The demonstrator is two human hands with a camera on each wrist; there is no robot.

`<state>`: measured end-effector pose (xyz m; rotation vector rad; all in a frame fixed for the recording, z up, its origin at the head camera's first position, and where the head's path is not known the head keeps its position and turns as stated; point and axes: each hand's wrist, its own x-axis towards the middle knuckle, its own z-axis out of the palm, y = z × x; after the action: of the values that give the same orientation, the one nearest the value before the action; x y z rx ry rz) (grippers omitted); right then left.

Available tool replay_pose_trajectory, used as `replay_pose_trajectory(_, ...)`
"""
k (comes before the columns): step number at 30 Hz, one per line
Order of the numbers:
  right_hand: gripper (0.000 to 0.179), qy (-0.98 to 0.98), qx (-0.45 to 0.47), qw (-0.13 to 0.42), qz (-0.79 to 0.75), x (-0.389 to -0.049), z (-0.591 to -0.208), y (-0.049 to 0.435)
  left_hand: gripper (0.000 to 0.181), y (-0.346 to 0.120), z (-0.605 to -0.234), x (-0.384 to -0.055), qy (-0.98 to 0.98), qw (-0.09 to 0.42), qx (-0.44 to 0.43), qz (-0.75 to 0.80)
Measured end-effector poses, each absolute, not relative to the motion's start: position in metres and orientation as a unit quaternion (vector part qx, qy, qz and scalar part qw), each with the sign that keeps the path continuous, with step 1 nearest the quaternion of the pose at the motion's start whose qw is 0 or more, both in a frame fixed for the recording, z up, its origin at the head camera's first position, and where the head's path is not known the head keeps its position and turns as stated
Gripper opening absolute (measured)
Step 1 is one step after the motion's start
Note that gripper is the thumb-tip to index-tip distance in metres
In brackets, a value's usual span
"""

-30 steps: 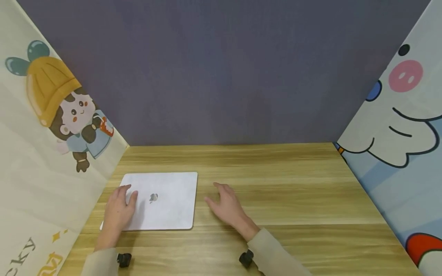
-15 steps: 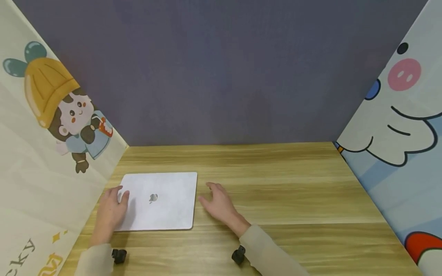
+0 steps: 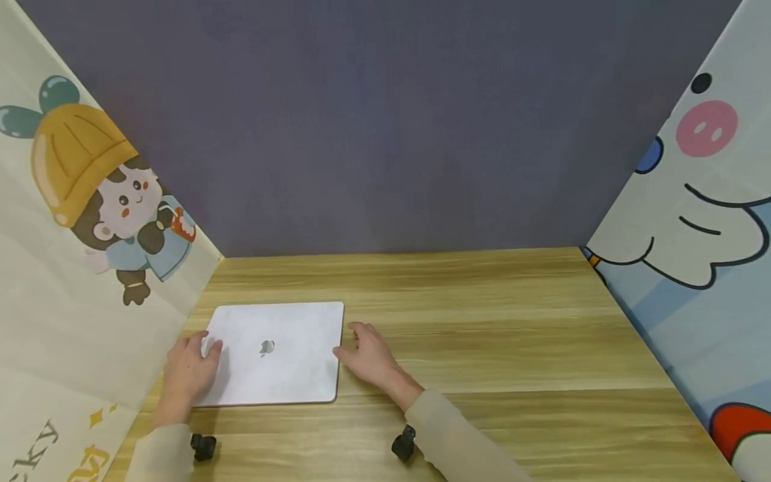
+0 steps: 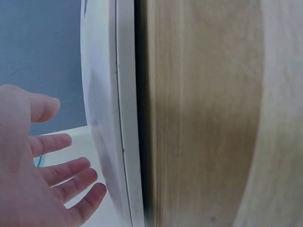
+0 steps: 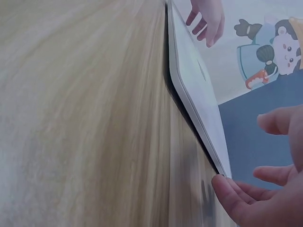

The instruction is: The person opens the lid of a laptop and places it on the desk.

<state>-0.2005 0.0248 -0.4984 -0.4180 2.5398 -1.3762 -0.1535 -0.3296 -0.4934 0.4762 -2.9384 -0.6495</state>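
Observation:
A closed silver laptop with an apple logo on its lid lies flat on the wooden table. At its left edge, my left hand hovers with fingers spread and loosely bent. The left wrist view shows that hand above the lid's level, thumb apart from the fingers and nothing between them. My right hand is at the laptop's right edge, thumb out over the lid. In the right wrist view, the lower fingertips lie right by the laptop's edge; whether they touch it I cannot tell.
The wooden table extends right of the laptop. Behind it rises a dark grey panel. Cartoon-printed sheets flank it, one on the left and one on the right. A small black camera sits at the left wrist.
My right hand has moved left to the laptop's right edge. My left hand has shifted left and slightly nearer, from over the lid to its left edge. The laptop has stayed put.

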Motion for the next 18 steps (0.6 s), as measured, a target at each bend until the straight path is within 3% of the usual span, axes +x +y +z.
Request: replay_pose_trajectory(18, 0.063, 0.862, -0.146, 0.125, -0.468, -0.200, -0.504, 0.002, 0.060, -0.343, -0.494, -0.157, -0.957, -0.004, 0.170, -0.234)
